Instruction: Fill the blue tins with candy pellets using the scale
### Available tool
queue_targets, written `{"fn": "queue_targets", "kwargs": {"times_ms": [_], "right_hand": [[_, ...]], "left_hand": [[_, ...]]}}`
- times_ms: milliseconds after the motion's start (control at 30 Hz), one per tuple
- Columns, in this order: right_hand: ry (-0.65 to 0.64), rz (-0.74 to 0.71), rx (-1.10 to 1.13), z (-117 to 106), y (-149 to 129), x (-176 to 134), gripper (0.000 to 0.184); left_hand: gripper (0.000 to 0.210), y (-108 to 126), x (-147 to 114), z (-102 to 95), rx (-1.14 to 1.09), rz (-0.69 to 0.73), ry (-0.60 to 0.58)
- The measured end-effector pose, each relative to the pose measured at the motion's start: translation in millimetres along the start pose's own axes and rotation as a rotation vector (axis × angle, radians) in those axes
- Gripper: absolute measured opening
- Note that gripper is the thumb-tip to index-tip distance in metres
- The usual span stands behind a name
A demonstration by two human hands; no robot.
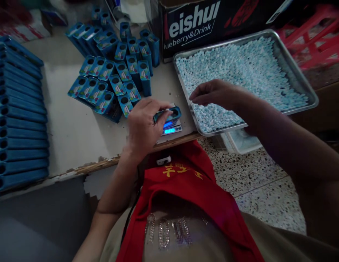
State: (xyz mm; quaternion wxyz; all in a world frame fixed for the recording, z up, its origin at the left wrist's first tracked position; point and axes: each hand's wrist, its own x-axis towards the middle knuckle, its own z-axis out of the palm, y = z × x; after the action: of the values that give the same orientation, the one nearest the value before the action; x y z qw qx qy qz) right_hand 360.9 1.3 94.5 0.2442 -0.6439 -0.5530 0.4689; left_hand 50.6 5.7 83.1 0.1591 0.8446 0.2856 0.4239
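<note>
Head view. Item: one blue tin (176,112), dark round hole in its top, above a small digital scale (172,130) with lit blue display, near the counter's (60,91) front edge; whether its base rests on the scale cannot be told. Left hand (146,122): fingers and thumb pinching the tin from opposite sides. Right hand (213,94): above the near-left part of a metal tray (311,95), fingers bent, tips close together; cannot tell whether they grip anything. Tray contents: pale blue and white pellets (237,62), spread wide. Beyond the left hand: a cluster of upright blue tins (132,63). Far left: a long row of blue tins (22,127). Behind the tray: a black printed box (196,25). Below the tray: a plastic tub (241,141). Worn: a red apron (182,183).
</note>
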Motion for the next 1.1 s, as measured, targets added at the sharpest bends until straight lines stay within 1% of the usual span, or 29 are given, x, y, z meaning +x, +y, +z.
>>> {"fn": "queue_targets", "kwargs": {"times_ms": [67,133,200,267,333,467,567,633,700,767,833,900,967,1033,1100], "right_hand": [[0.045,0.022,0.068,-1.3,20.3,-3.6,0.023],[0.051,0.046,0.134,-1.6,34.8,-11.3,0.028],[0.021,0.074,0.201,-1.8,43.8,-18.7,0.03],[0.004,0.088,0.252,-2.4,48.4,-22.3,0.032],[0.008,0.088,0.261,-2.9,49.4,-21.7,0.033],[0.006,0.037,0.158,-1.9,42.6,-16.5,0.029],[0.01,-0.022,0.139,3.2,30.0,-16.9,0.026],[0.028,-0.044,0.174,8.3,18.2,-20.5,0.024],[0.035,-0.053,0.235,11.7,5.9,-26.1,0.016],[0.042,-0.039,0.294,9.9,-2.8,-32.6,0.006],[0.098,-0.008,0.287,0.8,-4.3,-38.9,0.012],[0.23,0.021,0.227,-13.9,1.1,-44.7,0.018],[0.378,0.05,0.208,-28.9,8.6,-49.8,0.017],[0.493,0.054,0.231,-37.9,11.7,-53.9,0.015],[0.526,0.01,0.24,-36.6,7.0,-56.1,0.015]], "left_hand": [[0.019,-4.1,10.8,14.1,-0.007,0.002,-0.062],[0.02,-5.9,14.8,24.0,-0.001,-0.014,-0.094],[0.016,-4.8,15.3,28.0,0.023,-0.051,-0.106],[0.01,-1.8,15.2,26.5,0.055,-0.084,-0.114],[0.006,1.4,15.9,22.0,0.089,-0.115,-0.133],[0.006,5.2,19.5,14.8,0.127,-0.146,-0.142],[0.005,10.4,26.5,18.4,0.11,-0.098,-0.116],[0.009,18.3,36.3,25.8,0.085,-0.085,-0.142],[0.009,30.4,50.6,36.0,0.063,-0.097,-0.211],[0.006,45.1,67.3,47.5,0.07,-0.111,-0.295],[0.007,59.6,81.4,60.8,0.125,-0.121,-0.383],[0.016,70.1,88.5,77.8,0.203,-0.135,-0.459],[0.024,74.2,87.0,99.5,0.254,-0.118,-0.489],[0.026,72.4,78.9,122.6,0.273,-0.069,-0.478],[0.025,68.1,67.0,138.4,0.295,-0.024,-0.48]]}}
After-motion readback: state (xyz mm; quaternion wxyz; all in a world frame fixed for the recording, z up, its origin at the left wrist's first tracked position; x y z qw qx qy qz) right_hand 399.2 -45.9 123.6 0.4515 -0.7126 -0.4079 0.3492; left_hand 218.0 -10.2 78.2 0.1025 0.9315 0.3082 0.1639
